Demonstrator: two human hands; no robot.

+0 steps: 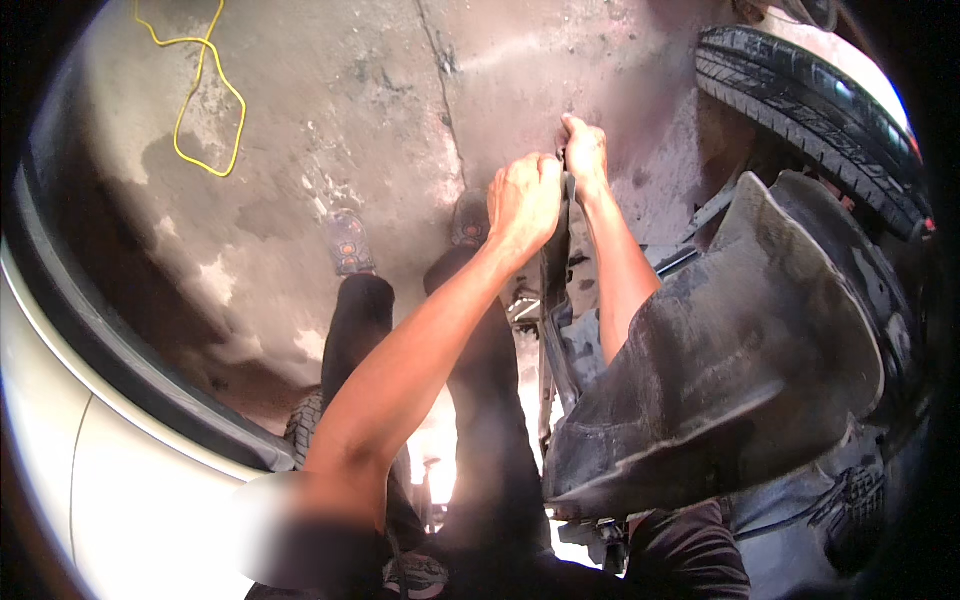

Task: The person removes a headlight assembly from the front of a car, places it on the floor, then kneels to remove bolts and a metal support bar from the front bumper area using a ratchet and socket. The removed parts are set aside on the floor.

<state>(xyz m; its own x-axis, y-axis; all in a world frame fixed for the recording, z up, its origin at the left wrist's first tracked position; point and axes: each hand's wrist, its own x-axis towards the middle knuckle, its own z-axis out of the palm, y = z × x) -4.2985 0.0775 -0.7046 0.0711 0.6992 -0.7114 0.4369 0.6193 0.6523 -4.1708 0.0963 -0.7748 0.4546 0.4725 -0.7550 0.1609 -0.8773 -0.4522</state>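
Observation:
My left hand (524, 205) is closed at the upper end of a thin black plastic strip (553, 260), its fingertips against the edge. Just right of it, my right hand (586, 152) has its fingers curled in and its thumb pointing away from me; a small dark bit shows between the two hands, too small to name. My right forearm comes out from behind a large curved black plastic wheel arch liner (715, 330), which hides the elbow. Dust and scuffs cover the liner. My left forearm crosses above my dark-trousered legs.
A black tyre (815, 115) stands at the upper right, beyond the liner. Pale car bodywork (130, 480) with a dark rim fills the lower left. A looped yellow cord (240, 115) lies on the stained concrete floor (330, 90). Part of another tyre (302, 425) shows by my left arm.

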